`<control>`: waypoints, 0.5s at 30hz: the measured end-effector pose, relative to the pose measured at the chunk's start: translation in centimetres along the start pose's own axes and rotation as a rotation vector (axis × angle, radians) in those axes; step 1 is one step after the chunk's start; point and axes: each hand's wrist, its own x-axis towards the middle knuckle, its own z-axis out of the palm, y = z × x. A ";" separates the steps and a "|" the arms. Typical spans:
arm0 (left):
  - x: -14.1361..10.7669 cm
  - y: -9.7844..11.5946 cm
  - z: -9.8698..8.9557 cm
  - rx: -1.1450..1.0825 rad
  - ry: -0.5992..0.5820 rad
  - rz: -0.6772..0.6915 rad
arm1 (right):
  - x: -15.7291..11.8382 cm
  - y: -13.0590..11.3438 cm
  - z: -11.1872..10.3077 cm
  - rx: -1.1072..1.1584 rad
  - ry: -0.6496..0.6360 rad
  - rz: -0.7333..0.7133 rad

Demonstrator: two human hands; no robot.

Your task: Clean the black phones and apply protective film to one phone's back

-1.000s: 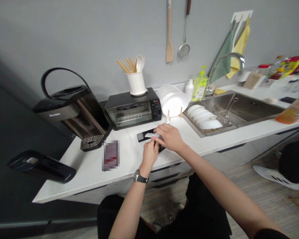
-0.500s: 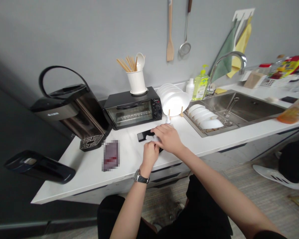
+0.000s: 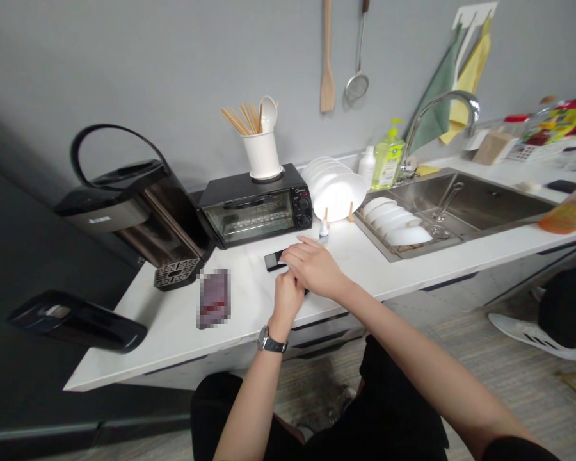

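A slim black device (image 3: 272, 261) with a glossy screen-like end lies on the counter, mostly covered by my hands. My left hand (image 3: 288, 296), wearing a wristwatch, is closed at the device's near side; its fingertips are hidden. Over it lies my right hand (image 3: 319, 267), fingers curled down onto the device. A bit of thin white tissue or cloth (image 3: 282, 260) peeks out under the right fingertips. Just beyond that hand stands a small white bottle (image 3: 323, 232). A blurred-out purplish flat item (image 3: 214, 299) lies to the left.
Behind are a toaster oven (image 3: 256, 214) with a utensil holder (image 3: 262, 155) on top, and racked plates (image 3: 338, 195). At left stand a water dispenser (image 3: 148, 218) and a dark cylinder (image 3: 81, 323). To the right are bowls (image 3: 396, 221), a sink (image 3: 489, 205) and an orange bottle (image 3: 569, 208).
My right hand has shifted slightly left along the black device, covering more of it and of the white tissue or cloth. The small bottle shows more fully. The view has tilted slightly.
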 end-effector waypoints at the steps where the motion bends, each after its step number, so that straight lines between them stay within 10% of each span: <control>1: 0.0 0.0 0.0 0.005 0.000 0.004 | -0.1 0.2 -0.2 0.014 -0.008 0.000; 9: 0.1 0.8 0.0 0.047 0.001 0.029 | -1.6 1.5 -1.1 0.003 0.116 0.436; 15: -0.1 0.4 -0.1 0.078 -0.017 0.045 | -0.9 0.2 -0.4 -0.019 0.113 0.169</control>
